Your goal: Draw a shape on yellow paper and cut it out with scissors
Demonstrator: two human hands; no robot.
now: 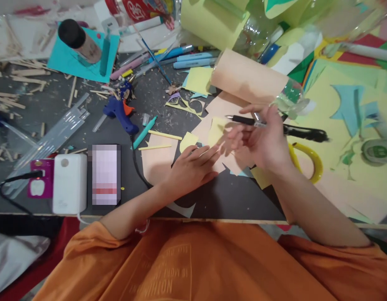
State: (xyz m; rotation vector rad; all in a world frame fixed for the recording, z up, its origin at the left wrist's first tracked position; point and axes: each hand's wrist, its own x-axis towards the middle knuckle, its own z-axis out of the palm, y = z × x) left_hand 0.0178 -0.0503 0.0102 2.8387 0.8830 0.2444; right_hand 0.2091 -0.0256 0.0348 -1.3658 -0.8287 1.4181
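Note:
My left hand [196,165] lies palm down over pieces of peach paper, its fingers stretched towards my right hand. A cut piece of pale yellow paper [187,141] is beside its fingers. My right hand [259,140] is raised a little, palm partly turned up, with a black pen [243,120] between its fingers. The pen's tip points left, and its middle is hidden by the fingers. Behind that hand lies a clear plastic bottle [292,94] wrapped in peach paper [250,79]. A yellow curved handle [315,165] lies by my right forearm, partly covered.
A blue glue gun [120,113] lies left with its cord, near a teal marker [145,133] and clear glue sticks [55,138]. A phone [105,175] and white power bank [70,184] are near the front edge. Wood sticks, pens and a yellow-wrapped bottle [212,21] crowd the back.

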